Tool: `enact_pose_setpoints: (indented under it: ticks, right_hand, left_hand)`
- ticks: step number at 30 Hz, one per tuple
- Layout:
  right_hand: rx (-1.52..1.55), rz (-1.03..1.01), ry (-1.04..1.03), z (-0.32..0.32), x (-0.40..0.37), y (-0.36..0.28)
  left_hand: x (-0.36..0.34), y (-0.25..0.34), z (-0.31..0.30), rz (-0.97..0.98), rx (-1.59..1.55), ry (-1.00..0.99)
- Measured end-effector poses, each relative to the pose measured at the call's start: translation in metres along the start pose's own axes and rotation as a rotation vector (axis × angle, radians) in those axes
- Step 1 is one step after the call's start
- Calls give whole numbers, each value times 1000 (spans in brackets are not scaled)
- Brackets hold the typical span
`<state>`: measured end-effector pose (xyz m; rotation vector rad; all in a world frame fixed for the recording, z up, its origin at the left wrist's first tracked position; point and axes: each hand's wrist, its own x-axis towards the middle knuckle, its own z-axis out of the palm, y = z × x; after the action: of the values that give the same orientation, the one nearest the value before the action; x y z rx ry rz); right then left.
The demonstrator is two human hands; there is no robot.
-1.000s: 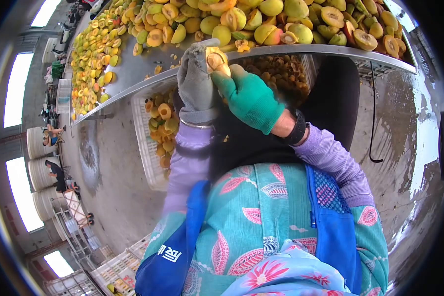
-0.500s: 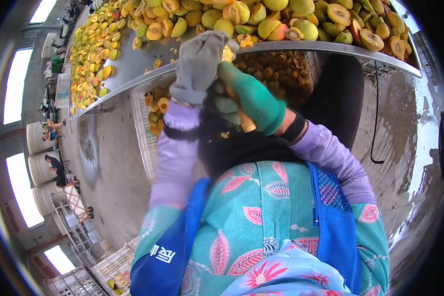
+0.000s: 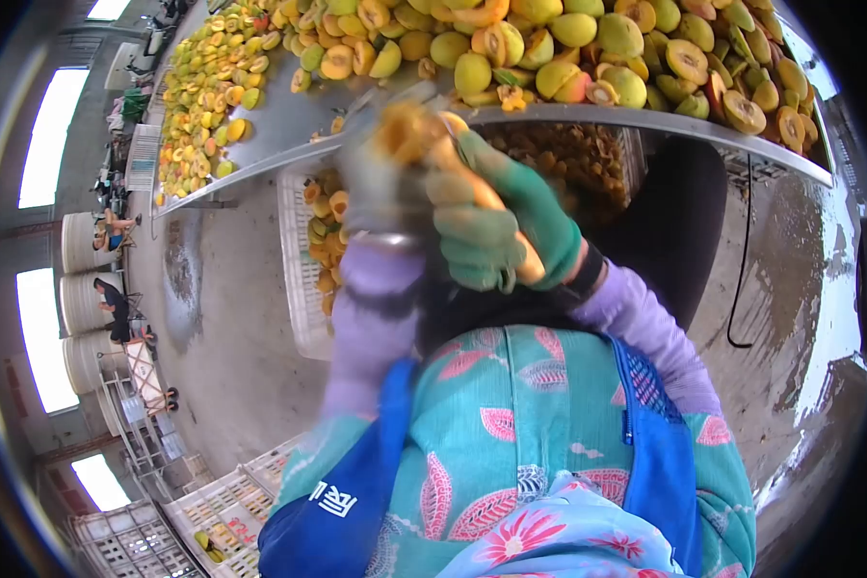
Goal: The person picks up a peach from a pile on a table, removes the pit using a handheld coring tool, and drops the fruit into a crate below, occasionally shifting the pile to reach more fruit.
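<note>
My left hand point(image 3: 380, 183), in a grey glove, is smeared by motion in front of the metal table's edge. It holds a peach half point(image 3: 407, 133) with its orange-brown cut face showing, blurred. My right hand point(image 3: 491, 217), in a green glove, is closed around the tan wooden handle point(image 3: 520, 252) of a hand tool. That handle slants from lower right up toward the peach half. The tool's working end is hard to make out beside the fruit. Below the hands, a white crate point(image 3: 303, 279) holds several cut peach pieces point(image 3: 329, 226).
A metal table point(image 3: 289, 120) bears a large heap of halved yellow-green peaches point(image 3: 559, 48). Under its edge lies a mass of brownish pieces point(image 3: 578, 159). A thin black hooked rod point(image 3: 745, 260) hangs at right. White crates point(image 3: 231, 511) stand at lower left; people sit farther off.
My left hand has turned, bringing the peach half's cut face into view. My right hand has shifted slightly down, its fingers and the tool's handle now more exposed. The whole view has shifted slightly.
</note>
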<state>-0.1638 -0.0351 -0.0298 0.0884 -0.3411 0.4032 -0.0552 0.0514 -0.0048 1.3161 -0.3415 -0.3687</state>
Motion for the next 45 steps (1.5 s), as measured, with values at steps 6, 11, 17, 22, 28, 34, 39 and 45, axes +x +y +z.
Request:
enact_pose_setpoints:
  ticks: [6, 11, 17, 22, 28, 34, 39, 45]
  right_hand:
    - [86, -112, 455, -45, -29, -23]
    - [-220, -68, 675, -17, -15, -25]
    - [-976, -336, 904, 5, 0, -48]
    - [-1892, -407, 860, -25, 39, -58]
    - [-1747, -209, 930, -24, 28, -24]
    - [-1561, -258, 929, -13, 23, -15]
    - [-1697, -213, 969, -10, 24, -10]
    - [-1438, -24, 975, 3, 22, -16]
  left_hand:
    - [70, 9, -156, 305, 1647, -72]
    - [194, -36, -65, -94, 1925, -440]
    - [149, 17, -64, -212, 911, -315]
    - [56, 20, -50, 242, 457, -456]
    - [44, -27, -29, -90, -153, -256]
    - [25, -27, -11, 331, 335, -80]
    - [14, -21, -8, 224, 172, -18]
    - [17, -31, -1, 278, 292, 69]
